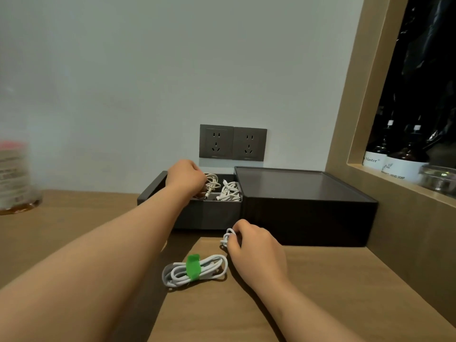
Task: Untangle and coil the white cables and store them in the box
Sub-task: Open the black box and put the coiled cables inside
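My left hand [186,178] reaches into the box [306,211], fingers curled at a cream cable [212,183] — grip unclear. My right hand [254,245] pinches a white cable [228,236] on the table [308,280] — a tied coil [197,274] beside it.

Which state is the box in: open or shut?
Open: the box has its tray slid out, cables showing inside, left hand reaching in.

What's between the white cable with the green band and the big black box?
In the head view, the right hand, pinching a small white cable, sits between the green-banded cable and the box. The rest is bare wooden table.
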### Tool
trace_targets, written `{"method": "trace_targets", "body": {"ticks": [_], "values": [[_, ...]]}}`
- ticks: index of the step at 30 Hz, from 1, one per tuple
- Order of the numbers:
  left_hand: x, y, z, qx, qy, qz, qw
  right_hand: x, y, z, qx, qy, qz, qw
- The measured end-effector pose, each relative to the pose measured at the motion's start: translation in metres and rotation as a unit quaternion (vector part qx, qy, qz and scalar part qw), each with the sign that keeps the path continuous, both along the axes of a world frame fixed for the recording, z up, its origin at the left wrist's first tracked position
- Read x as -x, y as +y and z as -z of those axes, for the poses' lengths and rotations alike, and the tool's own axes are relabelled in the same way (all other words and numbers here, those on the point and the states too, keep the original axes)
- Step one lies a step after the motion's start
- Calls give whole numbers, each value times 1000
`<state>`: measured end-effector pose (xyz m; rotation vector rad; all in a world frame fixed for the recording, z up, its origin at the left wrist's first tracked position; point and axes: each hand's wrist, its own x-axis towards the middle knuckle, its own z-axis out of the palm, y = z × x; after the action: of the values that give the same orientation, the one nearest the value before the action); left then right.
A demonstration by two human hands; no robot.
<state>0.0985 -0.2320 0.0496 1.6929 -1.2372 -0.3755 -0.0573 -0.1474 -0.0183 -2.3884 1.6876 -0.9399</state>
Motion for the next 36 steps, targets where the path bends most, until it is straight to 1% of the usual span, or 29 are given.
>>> {"method": "trace_targets", "body": {"ticks": [2,4,6,8,10,13,14,15,17,19,20,21,22,24,26,28,30,33,36], "values": [[3,-13,3,-41,-73,-6,996,1,-2,1,-9,-10,-4,1000],[8,-18,4,-90,-149,0,985,2,-3,1,-20,-22,-7,1000],[11,-20,6,-129,-205,12,970,2,-3,1,-28,-29,-9,999],[10,-23,9,-151,-235,19,960,3,-2,1,-33,-34,-10,999],[7,-23,11,-160,-243,22,957,4,0,0,-39,-35,-8,999],[4,-15,10,-153,-261,20,953,6,3,-2,-56,-22,-2,998],[5,-8,9,-128,-265,16,956,7,4,-3,-67,-15,-1,998],[5,2,8,-83,-265,13,961,8,6,-5,-78,-9,1,997],[6,30,11,54,-262,8,963,11,9,-6,-98,-1,4,995],[6,65,17,175,-255,28,950,14,12,-8,-111,1,8,994],[5,80,21,203,-253,54,944,16,13,-10,-119,-1,9,993],[4,94,25,208,-254,86,941,17,14,-11,-126,-6,9,992],[3,106,29,197,-255,120,939,18,15,-12,-135,-12,9,991],[-3,123,36,144,-250,183,940,18,16,-11,-147,-29,10,989],[-7,131,40,62,-233,237,941,17,16,-9,-151,-47,14,987],[-9,134,44,-52,-247,264,931,16,16,-6,-156,-66,17,985],[-10,135,47,-120,-278,257,918,16,18,-4,-158,-79,16,984],[-8,137,49,-139,-287,242,917,16,18,-3,-163,-89,12,983],[-4,141,51,-107,-292,234,921,18,18,-3,-154,-88,4,984]]}}
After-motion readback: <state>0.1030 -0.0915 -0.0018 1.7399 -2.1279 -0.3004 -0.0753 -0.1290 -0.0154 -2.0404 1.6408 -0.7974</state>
